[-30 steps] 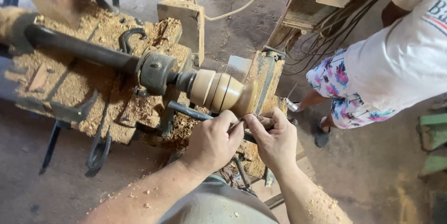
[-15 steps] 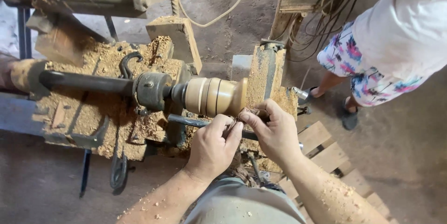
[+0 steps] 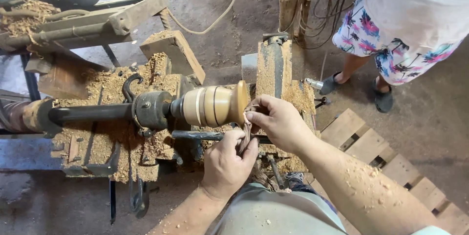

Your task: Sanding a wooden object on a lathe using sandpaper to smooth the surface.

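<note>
From where I stand there is not a package, label, sign or screen to be seen anywhere around this workbench. Nothing here carries a printed face or a lit display.
</note>
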